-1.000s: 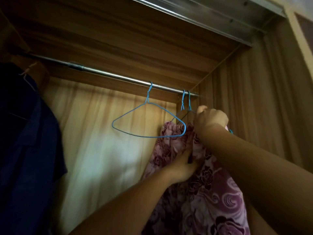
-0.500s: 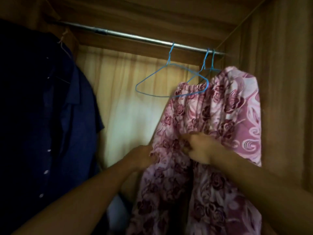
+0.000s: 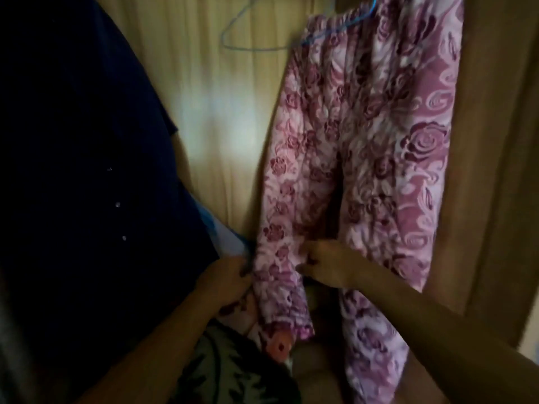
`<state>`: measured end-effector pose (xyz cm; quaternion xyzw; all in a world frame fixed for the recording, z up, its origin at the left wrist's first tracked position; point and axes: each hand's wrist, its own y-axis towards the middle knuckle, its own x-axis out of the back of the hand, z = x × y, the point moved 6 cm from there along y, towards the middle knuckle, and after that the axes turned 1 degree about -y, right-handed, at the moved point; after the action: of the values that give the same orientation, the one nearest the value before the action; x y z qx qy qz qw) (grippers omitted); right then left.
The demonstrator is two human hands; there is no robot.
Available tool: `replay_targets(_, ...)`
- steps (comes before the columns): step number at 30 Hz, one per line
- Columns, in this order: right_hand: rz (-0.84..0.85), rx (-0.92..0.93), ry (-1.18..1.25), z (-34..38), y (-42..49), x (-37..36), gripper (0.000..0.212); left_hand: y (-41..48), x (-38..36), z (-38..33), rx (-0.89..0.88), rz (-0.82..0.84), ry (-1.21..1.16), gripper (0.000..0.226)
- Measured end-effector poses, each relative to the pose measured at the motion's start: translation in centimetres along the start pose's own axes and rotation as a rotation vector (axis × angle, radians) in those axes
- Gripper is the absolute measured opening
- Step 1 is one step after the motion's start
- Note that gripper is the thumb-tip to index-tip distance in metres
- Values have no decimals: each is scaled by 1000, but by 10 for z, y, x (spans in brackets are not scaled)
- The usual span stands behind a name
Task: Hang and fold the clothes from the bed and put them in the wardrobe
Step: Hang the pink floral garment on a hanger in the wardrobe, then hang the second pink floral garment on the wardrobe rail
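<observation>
Left hand (image 3: pixel 230 282) and right hand (image 3: pixel 326 266) each grasp the same leg of hanging pink floral trousers (image 3: pixel 364 158); blue hanger (image 3: pixel 256 49) overlaps waistband.

Inside the wardrobe (image 3: pixel 481 228), a pale wood-grain back panel (image 3: pixel 204 68) fills the middle with a soft bright patch of light (image 3: pixel 230 123) on it, a darker brown wooden side wall (image 3: pixel 495 112) runs down the right edge of the view, and the whole interior is dim and blurred.

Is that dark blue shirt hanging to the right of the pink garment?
No, the blue shirt hangs left of the pink garment, with the pale wall showing between them.
</observation>
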<state>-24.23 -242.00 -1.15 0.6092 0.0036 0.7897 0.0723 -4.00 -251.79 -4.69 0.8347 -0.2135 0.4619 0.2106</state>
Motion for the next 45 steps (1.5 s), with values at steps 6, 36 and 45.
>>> replay_targets(6, -43, -206, 13, -12, -82, -80, 43, -34, -83, 10, -161, 120, 42, 38)
replay_targets(36, -104, -1548, 154, -243, -670, -155, 51, -275, -470, -452, -1193, 752, 186, 44)
replay_targets(45, -207, -1796, 224, -297, -784, -155, 52, -348, -566, -591, -1395, 894, 280, 43)
